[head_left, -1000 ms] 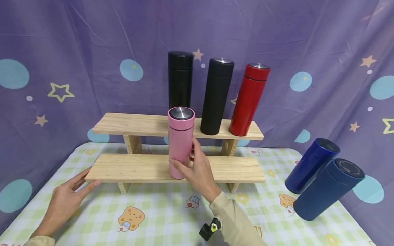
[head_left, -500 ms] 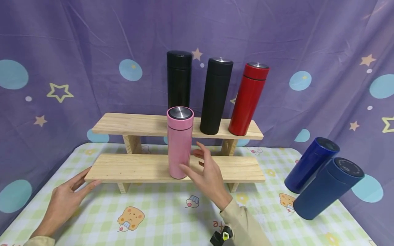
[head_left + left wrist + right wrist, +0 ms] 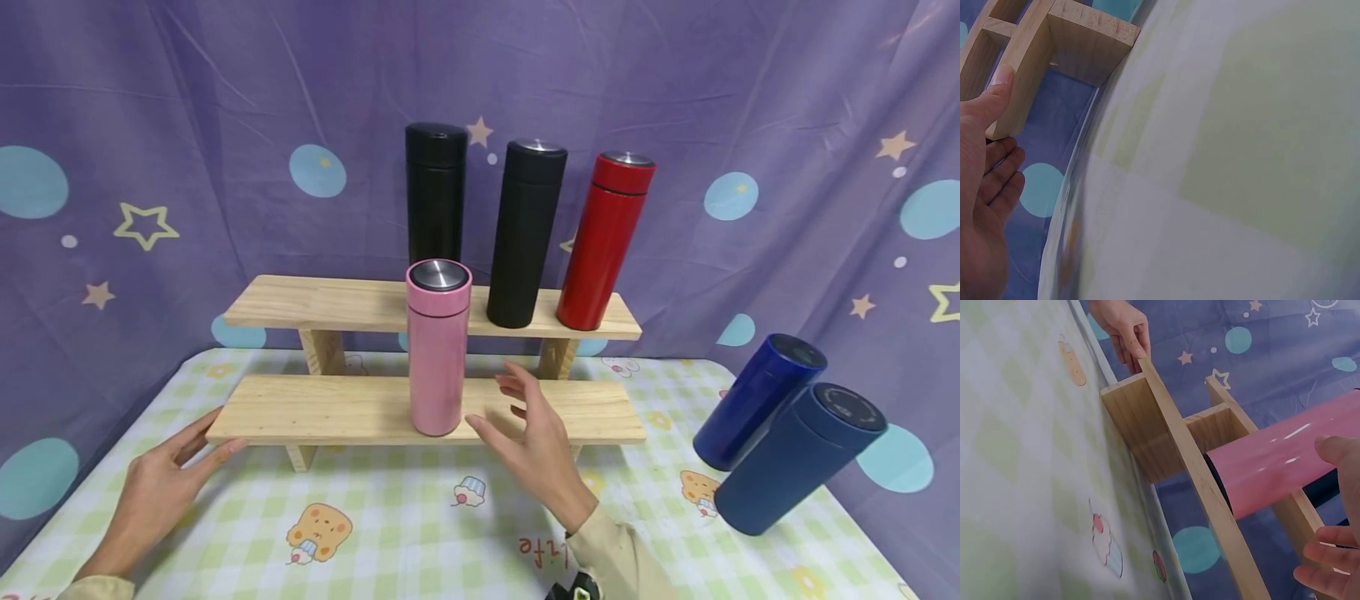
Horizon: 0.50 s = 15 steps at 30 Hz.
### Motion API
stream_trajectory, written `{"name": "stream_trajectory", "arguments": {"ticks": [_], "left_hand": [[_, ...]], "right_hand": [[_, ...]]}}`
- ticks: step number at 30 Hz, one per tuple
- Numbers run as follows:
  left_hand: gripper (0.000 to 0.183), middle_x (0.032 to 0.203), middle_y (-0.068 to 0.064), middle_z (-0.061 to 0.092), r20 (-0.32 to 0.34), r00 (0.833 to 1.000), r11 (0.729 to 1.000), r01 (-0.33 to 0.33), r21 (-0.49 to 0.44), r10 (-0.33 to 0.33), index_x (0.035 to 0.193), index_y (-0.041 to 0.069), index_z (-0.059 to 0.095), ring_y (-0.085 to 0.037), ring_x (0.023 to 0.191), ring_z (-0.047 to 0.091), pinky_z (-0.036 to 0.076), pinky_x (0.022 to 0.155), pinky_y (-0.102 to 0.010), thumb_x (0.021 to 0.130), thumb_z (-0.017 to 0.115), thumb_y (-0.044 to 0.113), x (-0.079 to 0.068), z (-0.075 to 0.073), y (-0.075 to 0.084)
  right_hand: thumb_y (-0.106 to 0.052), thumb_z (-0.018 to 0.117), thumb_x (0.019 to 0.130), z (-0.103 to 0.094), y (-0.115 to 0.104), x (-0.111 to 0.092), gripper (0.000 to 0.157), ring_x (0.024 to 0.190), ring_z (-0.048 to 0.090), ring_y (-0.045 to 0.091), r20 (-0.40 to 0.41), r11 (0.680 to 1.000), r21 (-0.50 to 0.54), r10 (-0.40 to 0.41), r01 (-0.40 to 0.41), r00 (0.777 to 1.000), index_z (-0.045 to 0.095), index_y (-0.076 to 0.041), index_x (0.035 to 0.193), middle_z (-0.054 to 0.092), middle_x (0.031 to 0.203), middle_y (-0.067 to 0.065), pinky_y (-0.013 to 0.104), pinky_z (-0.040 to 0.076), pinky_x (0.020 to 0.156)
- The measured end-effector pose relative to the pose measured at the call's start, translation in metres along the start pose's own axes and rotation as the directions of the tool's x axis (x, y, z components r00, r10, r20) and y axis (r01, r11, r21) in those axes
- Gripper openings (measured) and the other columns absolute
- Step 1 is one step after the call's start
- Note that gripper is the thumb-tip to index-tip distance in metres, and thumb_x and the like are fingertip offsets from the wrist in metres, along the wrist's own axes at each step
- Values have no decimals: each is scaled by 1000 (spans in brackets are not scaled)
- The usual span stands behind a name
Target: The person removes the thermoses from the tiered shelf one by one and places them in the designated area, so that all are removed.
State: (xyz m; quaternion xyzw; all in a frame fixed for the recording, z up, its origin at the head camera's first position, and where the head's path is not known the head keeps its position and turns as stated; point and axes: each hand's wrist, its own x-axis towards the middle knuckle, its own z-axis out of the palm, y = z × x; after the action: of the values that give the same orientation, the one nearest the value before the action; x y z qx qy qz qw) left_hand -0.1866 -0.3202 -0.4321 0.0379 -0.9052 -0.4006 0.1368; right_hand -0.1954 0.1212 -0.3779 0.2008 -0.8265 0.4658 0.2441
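Observation:
A pink thermos flask with a steel-topped lid stands upright on the lower board of a two-tier wooden shelf, near its front edge. To the right of the flask my right hand is spread in front of the board, thumb and fingers apart and nothing between them. A gap separates it from the flask. My left hand grips the lower board's left end. In the left wrist view, the thumb lies on one side of that end and the curled fingers are at the other.
On the upper board stand a glossy black flask, a matt black flask and a red flask. Two blue flasks stand close together on the checked tablecloth at right. A purple curtain hangs behind.
My right hand has let go of the pink flask and moved away to the right and slightly down. The flask stays standing on the lower board. My left hand has not moved.

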Motion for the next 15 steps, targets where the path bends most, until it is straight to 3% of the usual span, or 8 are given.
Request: {"name": "stream_trajectory", "arguments": {"ticks": [6,15], "left_hand": [[77,140,-33,50,18,1000,1000,12,-6,-11,160,7,39,-64,129,43,38,96,-80,100,70,45,1,-1,1],[79,142,-33,49,30,999,999,33,1,-33,161,7,37,-64,131,41,36,97,-80,100,69,47,1,-1,1]], "right_hand": [[-22,87,89,-13,3,-9,73,123,64,27,-1,1000,-22,-6,6,1000,48,-12,150,63,134,10,43,59,96],[-20,87,88,-31,13,-24,75,121,65,29,-21,996,-79,-47,45,999,47,-5,149,65,133,17,43,59,96]]}}
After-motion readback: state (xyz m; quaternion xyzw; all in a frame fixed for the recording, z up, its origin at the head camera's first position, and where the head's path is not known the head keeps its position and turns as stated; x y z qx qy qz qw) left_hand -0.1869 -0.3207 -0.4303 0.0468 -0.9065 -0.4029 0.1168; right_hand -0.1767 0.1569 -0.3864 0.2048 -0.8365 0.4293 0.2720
